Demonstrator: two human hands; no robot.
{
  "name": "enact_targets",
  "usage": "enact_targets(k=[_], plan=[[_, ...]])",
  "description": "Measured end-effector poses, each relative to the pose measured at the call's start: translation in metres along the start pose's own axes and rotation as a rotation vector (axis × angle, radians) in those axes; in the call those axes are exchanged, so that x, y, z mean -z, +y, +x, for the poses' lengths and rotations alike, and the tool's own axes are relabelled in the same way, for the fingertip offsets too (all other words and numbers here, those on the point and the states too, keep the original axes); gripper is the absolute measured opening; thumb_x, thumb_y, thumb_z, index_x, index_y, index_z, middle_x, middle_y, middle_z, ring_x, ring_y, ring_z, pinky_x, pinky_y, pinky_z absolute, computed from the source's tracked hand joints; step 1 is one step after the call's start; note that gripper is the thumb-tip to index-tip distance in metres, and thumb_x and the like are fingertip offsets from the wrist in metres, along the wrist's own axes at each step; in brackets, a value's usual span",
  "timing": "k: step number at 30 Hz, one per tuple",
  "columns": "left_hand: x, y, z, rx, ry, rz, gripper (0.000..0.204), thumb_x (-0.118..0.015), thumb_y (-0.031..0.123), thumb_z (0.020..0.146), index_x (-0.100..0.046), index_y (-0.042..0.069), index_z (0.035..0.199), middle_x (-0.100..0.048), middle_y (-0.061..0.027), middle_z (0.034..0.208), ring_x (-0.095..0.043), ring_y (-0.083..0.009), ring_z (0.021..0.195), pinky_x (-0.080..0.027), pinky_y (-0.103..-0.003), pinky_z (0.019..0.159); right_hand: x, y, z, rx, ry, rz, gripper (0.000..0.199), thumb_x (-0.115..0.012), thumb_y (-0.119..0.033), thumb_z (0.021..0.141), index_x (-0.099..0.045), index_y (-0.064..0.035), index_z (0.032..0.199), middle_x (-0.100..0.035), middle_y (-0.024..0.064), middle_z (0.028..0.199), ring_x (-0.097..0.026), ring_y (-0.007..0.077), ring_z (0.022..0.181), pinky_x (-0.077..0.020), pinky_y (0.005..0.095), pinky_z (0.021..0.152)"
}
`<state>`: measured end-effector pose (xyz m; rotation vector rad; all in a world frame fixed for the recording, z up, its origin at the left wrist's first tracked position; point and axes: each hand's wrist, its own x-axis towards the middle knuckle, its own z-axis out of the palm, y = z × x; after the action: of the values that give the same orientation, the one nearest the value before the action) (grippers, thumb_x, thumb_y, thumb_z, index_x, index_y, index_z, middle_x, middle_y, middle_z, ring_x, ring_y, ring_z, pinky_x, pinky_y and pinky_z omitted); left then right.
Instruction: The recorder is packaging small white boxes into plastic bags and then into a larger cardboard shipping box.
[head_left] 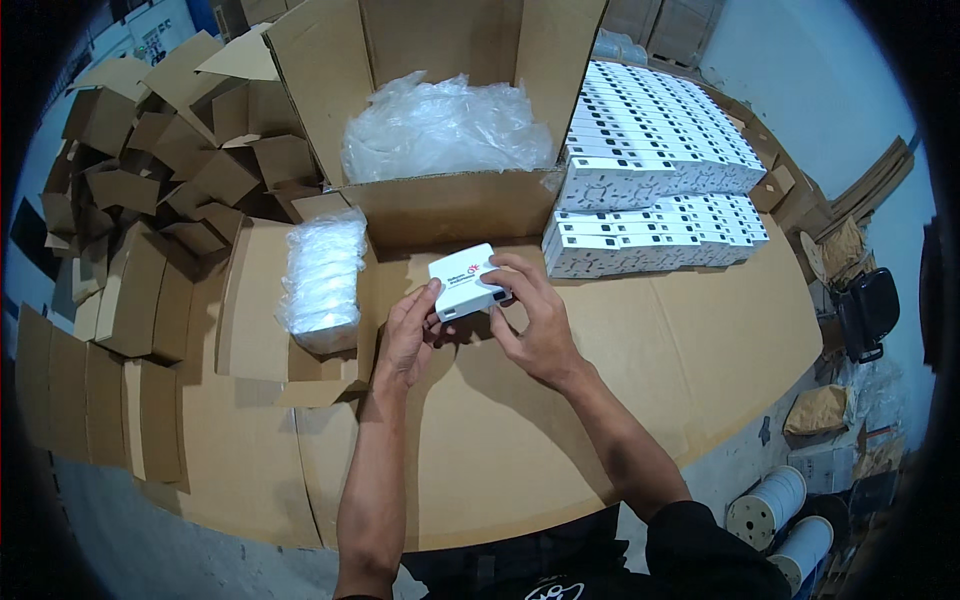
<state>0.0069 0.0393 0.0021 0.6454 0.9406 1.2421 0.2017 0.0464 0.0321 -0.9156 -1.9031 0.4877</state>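
Between my two hands I hold a small white plastic box with a red mark and dark print on its top face. My left hand grips its left side, thumb on the near left corner. On the right side, the fingers of my right hand bend over the top and edge, with the thumb below. The box is above the cardboard-covered table. Left of my hands, an open carton contains a row of items in clear plastic wrap.
A large open carton full of clear plastic bags stands behind my hands. Stacked white boxes fill the back right. Several open brown cartons pile up at left. Cable spools and a black chair are beyond the table's right edge.
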Motion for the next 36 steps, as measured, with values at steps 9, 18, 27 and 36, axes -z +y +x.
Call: enact_targets(k=[9, 18, 27, 36], plan=[[0.000, -0.029, 0.017, -0.387, 0.154, 0.314, 0.042, -0.067, 0.017, 0.100, -0.059, -0.003, 0.136, -0.072, -0.0067, 0.107, -0.066, -0.0101, 0.091, -0.055, -0.027, 0.081, -0.019, 0.048, -0.017, -0.372, 0.005, 0.461, 0.024, -0.064, 0.003, 0.092, -0.060, 0.0025, 0.116, -0.067, 0.0154, 0.111, -0.070, 0.0217, 0.100, -0.0578, 0.0331, 0.086], [-0.004, -0.030, 0.010, -0.476, 0.152, 0.598, 0.042, -0.066, 0.006, 0.097, -0.059, -0.003, 0.137, -0.072, -0.0116, 0.113, -0.068, -0.0150, 0.101, -0.054, -0.031, 0.091, -0.014, 0.054, -0.018, -0.357, 0.046, 0.244, 0.025, -0.069, 0.003, 0.089, -0.052, 0.0022, 0.106, -0.067, 0.0186, 0.098, -0.071, 0.0268, 0.093, -0.0573, 0.0364, 0.083], [0.004, -0.028, 0.010, -0.419, 0.107, 0.667, 0.042, -0.070, 0.007, 0.092, -0.057, 0.000, 0.132, -0.069, -0.0133, 0.118, -0.068, -0.0199, 0.108, -0.053, -0.035, 0.095, -0.011, 0.055, -0.018, -0.292, 0.000, 0.168, 0.037, -0.070, 0.002, 0.085, -0.047, 0.0013, 0.114, -0.066, 0.0198, 0.105, -0.070, 0.0319, 0.104, -0.0546, 0.0386, 0.093], [-0.006, -0.021, 0.003, -0.605, 0.144, 0.731, 0.053, -0.070, 0.020, 0.093, -0.049, -0.002, 0.137, -0.061, -0.0201, 0.132, -0.059, -0.0293, 0.125, -0.046, -0.042, 0.106, -0.005, 0.048, -0.017, -0.317, -0.125, 0.217, 0.058, -0.062, 0.006, 0.081, -0.042, 0.0009, 0.135, -0.061, 0.0230, 0.126, -0.063, 0.0350, 0.121, -0.0513, 0.0414, 0.104]])
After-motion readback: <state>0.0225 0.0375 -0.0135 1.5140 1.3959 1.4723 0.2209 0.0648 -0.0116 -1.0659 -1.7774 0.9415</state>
